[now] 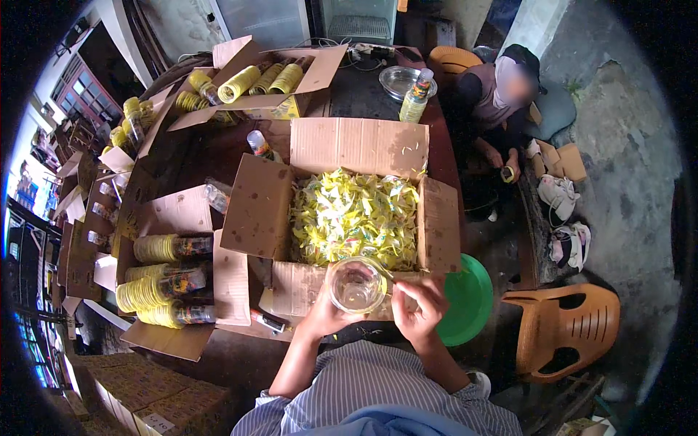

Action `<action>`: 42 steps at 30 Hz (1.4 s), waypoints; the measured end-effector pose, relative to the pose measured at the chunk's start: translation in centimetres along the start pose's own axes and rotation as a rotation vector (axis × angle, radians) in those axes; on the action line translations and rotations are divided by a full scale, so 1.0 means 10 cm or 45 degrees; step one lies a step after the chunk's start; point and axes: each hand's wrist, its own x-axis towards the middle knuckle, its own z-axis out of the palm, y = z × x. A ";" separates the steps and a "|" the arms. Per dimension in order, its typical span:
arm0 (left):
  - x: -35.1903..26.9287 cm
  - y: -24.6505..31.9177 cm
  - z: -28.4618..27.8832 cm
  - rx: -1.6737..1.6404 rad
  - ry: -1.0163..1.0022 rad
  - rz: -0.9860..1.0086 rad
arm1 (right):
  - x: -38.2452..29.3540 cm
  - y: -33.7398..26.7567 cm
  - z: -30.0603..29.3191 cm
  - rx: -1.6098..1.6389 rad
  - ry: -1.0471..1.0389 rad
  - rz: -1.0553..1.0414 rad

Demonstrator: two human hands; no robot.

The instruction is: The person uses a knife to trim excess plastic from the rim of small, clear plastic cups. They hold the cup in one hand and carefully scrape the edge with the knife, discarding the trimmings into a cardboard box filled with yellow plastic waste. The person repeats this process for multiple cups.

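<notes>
In front of my body, my left hand (317, 315) holds a clear plastic cup (357, 289) with its open mouth facing up. The thumb and fingertips of my right hand (419, 308) pinch a thin strip (387, 275) at the right side of the cup's rim; how far the strip is attached cannot be told. Just beyond the cup stands an open cardboard box (259, 210), its flaps folded out. Yellow and clear plastic scraps (354, 218) fill it, and a few lie on its far flap.
Boxes (232, 278) of stacked yellow-rimmed cups (158, 286) stand left and at the back. A box cutter (268, 320) lies by the near flap. A green basin (469, 305) and an orange chair (572, 332) are to the right, where a seated person (485, 103) handles a cup.
</notes>
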 end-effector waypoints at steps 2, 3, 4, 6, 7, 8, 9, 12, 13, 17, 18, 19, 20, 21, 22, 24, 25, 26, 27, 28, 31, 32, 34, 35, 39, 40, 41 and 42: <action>-0.01 0.03 0.00 0.045 0.001 0.013 | 0.06 -0.02 0.01 0.013 -0.018 0.007; -0.01 0.01 -0.01 0.050 -0.037 0.012 | 0.07 -0.04 0.02 0.022 -0.026 0.012; -0.01 -0.01 -0.02 0.056 -0.074 0.011 | 0.04 -0.02 0.04 0.038 -0.029 0.039; -0.01 -0.03 -0.03 0.073 -0.108 0.029 | 0.01 0.03 0.08 0.053 -0.049 0.070; -0.01 -0.03 -0.03 0.086 -0.104 0.049 | 0.02 0.05 0.09 0.061 -0.059 0.086; -0.01 -0.03 -0.02 0.098 -0.099 0.068 | 0.05 0.07 0.09 0.094 -0.062 0.044; -0.01 -0.04 -0.03 0.068 -0.102 0.052 | 0.05 0.07 0.09 0.157 -0.062 0.125; -0.02 -0.07 -0.03 -0.024 -0.091 0.013 | 0.00 0.09 0.10 0.316 -0.032 0.333; -0.01 -0.04 -0.02 -0.058 -0.077 0.004 | -0.01 0.09 0.09 0.314 -0.034 0.312; 0.03 -0.05 0.00 0.056 -0.063 0.069 | 0.01 0.07 0.09 0.276 -0.032 0.187; 0.01 -0.07 0.01 -0.025 -0.057 0.009 | 0.02 0.06 0.09 0.258 -0.029 0.148; -0.01 -0.10 0.03 -0.106 -0.051 -0.051 | 0.02 0.07 0.10 0.248 -0.034 0.159; -0.02 -0.12 0.04 -0.187 -0.044 -0.111 | 0.02 0.08 0.11 0.238 -0.040 0.170; -0.02 -0.11 0.04 -0.151 -0.063 -0.083 | 0.02 0.09 0.12 0.228 -0.046 0.181; -0.01 -0.10 0.04 -0.115 -0.082 -0.055 | 0.03 0.10 0.12 0.243 -0.049 0.201; 0.00 -0.09 0.03 -0.050 -0.086 -0.013 | 0.03 0.11 0.11 0.275 -0.056 0.239; 0.00 -0.10 0.02 -0.020 -0.071 0.002 | 0.03 0.10 0.10 0.283 -0.046 0.231; 0.00 -0.11 0.02 0.009 -0.056 0.017 | 0.03 0.09 0.07 0.291 -0.036 0.223; 0.00 -0.12 0.01 -0.011 -0.062 0.010 | 0.03 0.09 0.06 0.297 -0.024 0.216; 0.00 -0.13 0.01 -0.032 -0.069 0.004 | 0.02 0.10 0.07 0.281 -0.018 0.201; 0.00 -0.11 0.04 -0.079 -0.082 -0.017 | 0.01 0.12 0.12 0.262 -0.036 0.170; 0.00 -0.10 0.06 -0.092 -0.086 -0.024 | 0.03 0.13 0.12 0.275 -0.065 0.165; 0.02 -0.09 0.06 -0.112 -0.040 0.049 | 0.04 0.13 0.11 0.292 -0.081 0.167; 0.02 -0.08 0.06 -0.122 -0.016 0.086 | 0.04 0.13 0.09 0.294 -0.067 0.174; 0.00 -0.10 0.02 -0.038 -0.047 -0.008 | -0.02 0.11 0.06 0.331 -0.020 0.235; 0.00 -0.09 0.02 -0.005 -0.077 -0.013 | -0.02 0.15 0.07 0.328 -0.054 0.124; 0.00 -0.09 0.02 0.027 -0.108 -0.019 | -0.01 0.16 0.08 0.325 -0.068 0.129; 0.00 -0.10 0.02 0.038 -0.112 -0.011 | 0.01 0.16 0.09 0.326 -0.082 0.132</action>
